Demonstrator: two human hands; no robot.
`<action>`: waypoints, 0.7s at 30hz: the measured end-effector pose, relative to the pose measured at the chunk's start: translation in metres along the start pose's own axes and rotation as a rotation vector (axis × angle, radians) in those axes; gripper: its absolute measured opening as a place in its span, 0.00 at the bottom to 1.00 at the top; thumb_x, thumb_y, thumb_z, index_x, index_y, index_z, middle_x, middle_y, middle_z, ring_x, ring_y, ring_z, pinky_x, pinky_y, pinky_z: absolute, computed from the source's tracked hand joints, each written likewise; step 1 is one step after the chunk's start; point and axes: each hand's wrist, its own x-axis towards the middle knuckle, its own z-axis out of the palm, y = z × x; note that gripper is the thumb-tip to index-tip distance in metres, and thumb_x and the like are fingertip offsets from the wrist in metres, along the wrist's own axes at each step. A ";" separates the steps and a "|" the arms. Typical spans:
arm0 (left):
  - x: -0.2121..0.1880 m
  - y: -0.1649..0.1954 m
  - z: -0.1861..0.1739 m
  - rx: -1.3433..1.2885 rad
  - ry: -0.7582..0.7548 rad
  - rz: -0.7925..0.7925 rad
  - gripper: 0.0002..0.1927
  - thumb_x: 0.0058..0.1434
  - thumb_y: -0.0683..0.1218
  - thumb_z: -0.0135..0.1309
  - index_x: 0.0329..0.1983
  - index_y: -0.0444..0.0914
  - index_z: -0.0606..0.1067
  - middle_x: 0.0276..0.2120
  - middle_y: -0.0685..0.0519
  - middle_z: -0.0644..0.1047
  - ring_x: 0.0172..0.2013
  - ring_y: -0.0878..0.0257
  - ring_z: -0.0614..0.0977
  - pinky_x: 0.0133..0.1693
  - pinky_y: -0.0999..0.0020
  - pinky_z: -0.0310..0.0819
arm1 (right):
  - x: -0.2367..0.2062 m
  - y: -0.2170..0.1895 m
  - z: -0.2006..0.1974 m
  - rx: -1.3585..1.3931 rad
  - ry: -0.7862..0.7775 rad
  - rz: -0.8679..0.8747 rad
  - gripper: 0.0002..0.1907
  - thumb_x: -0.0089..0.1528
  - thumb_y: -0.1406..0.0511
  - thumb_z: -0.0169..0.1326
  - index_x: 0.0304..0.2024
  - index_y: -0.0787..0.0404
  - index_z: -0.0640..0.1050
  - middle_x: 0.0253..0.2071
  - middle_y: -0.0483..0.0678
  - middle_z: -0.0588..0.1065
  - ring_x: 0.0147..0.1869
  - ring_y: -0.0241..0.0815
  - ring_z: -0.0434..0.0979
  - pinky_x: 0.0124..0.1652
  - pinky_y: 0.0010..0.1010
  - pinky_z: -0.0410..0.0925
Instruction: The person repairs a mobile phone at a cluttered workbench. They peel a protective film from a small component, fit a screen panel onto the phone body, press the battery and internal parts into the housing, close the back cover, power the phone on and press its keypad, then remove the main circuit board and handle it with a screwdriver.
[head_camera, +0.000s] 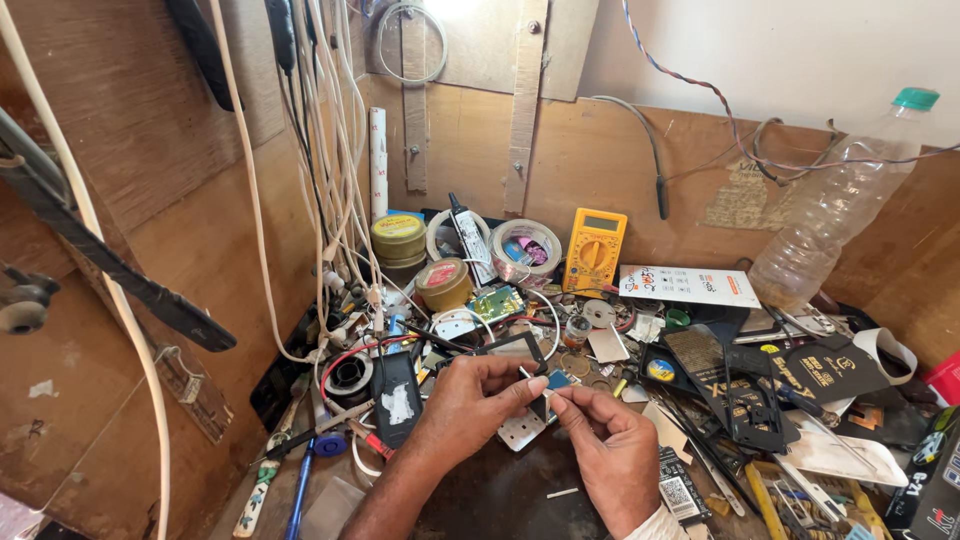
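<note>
I look down on a cluttered worktop (500, 500) boxed in by plywood walls, with a bundle of white cables (335, 150) hanging down beyond my left hand. Far off past my right hand a clear plastic bottle (835, 205) leans against the back wall. Straight ahead of both hands sits a yellow multimeter (594, 250), with a roll of tape (527, 247) and two round tins (399, 239) beside it. A black phone-shaped piece (397, 398) lies just outside my left hand.

My left hand (470, 400) is closed, thumb and forefinger pinched on a small dark flat part (538, 400). My right hand (605, 440) meets it from the other side, fingertips pinched together on a thin light sliver (533, 377) at the part's edge. The part sits in the air between the two hands, just above a small perforated metal plate (520, 430) on the worktop.

I judge the part to be very light, thin and stiff, likely fragile and easy to bend or drop. I would hold it by its edges only, with fingertip pressure, keeping off its faces.
</note>
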 end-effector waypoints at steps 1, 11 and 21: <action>0.001 -0.003 0.001 -0.033 -0.003 0.008 0.19 0.60 0.49 0.62 0.50 0.33 0.82 0.34 0.51 0.86 0.31 0.71 0.84 0.33 0.74 0.80 | -0.001 -0.003 0.001 -0.003 0.008 0.007 0.10 0.60 0.67 0.63 0.42 0.67 0.86 0.33 0.47 0.83 0.34 0.28 0.76 0.35 0.22 0.69; 0.008 -0.019 -0.009 -0.146 -0.009 0.005 0.20 0.61 0.47 0.62 0.53 0.31 0.80 0.37 0.50 0.86 0.33 0.70 0.84 0.36 0.73 0.82 | -0.005 -0.030 0.019 -0.364 0.125 -0.412 0.09 0.55 0.68 0.65 0.38 0.63 0.86 0.33 0.49 0.83 0.37 0.38 0.83 0.39 0.27 0.73; 0.004 -0.017 -0.012 -0.145 -0.020 -0.017 0.21 0.60 0.45 0.62 0.56 0.32 0.80 0.34 0.50 0.85 0.32 0.70 0.82 0.34 0.73 0.81 | -0.006 -0.031 0.027 -0.353 0.224 -0.250 0.07 0.53 0.68 0.66 0.35 0.63 0.85 0.31 0.47 0.84 0.32 0.36 0.86 0.35 0.27 0.74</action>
